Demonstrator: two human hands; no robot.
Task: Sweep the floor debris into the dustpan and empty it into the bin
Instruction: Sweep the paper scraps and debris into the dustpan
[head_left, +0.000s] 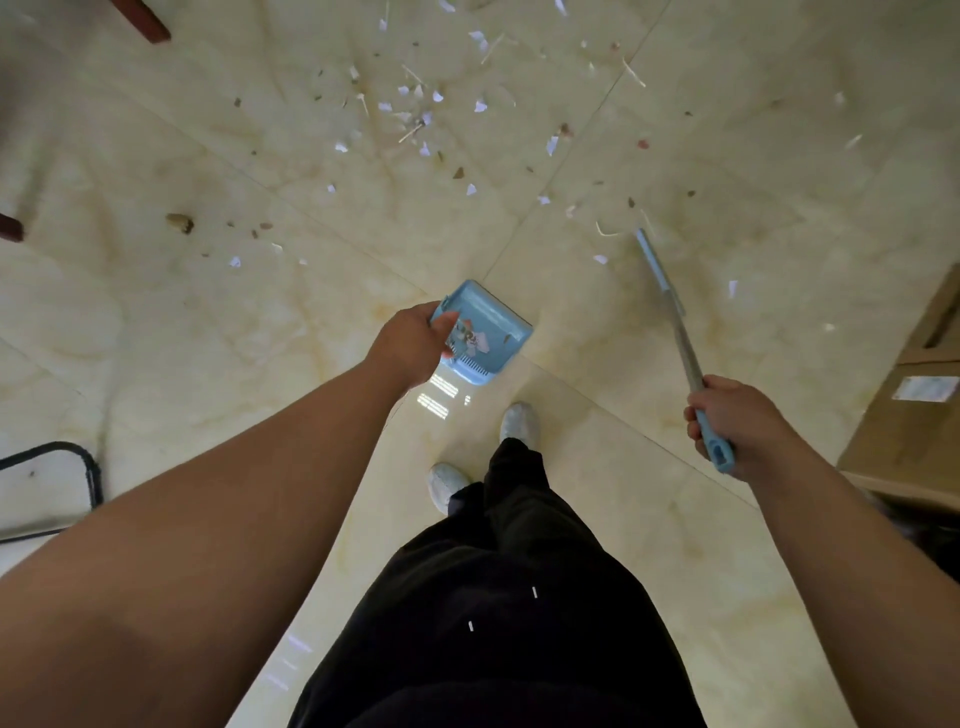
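- Just ahead of the shoes (519, 421), the left hand (410, 340) grips the blue dustpan (493, 317) at its near edge, fingers curled over the rim. Any handle is hidden under the palm.
- Inside the dustpan lies a small heap of paper scraps (470, 338), so part of the sweeping looks done.
- The dustpan looks like thin moulded plastic: probably light and stiff, with a loose load that would slide out if it tips. A level carry from that rear edge seems the safe hold.
- Right of the dustpan, the right hand (737, 421) is wrapped round the blue grip at the top of the broom (680, 332). The shaft slants away towards the floor, and its far end is blurred.
- The long, thin shaft should be light. A hold at the very top gives reach but little force.
- Beyond the dustpan, floor debris (415, 109) is scattered over the tiled floor (260, 322): white paper bits, thin sticks and brown crumbs. It is likely featherweight, so gentle strokes suit it.
- Far right of the dustpan stands a cardboard box (914, 405), and far left a black metal frame (78, 457). No bin is in view.
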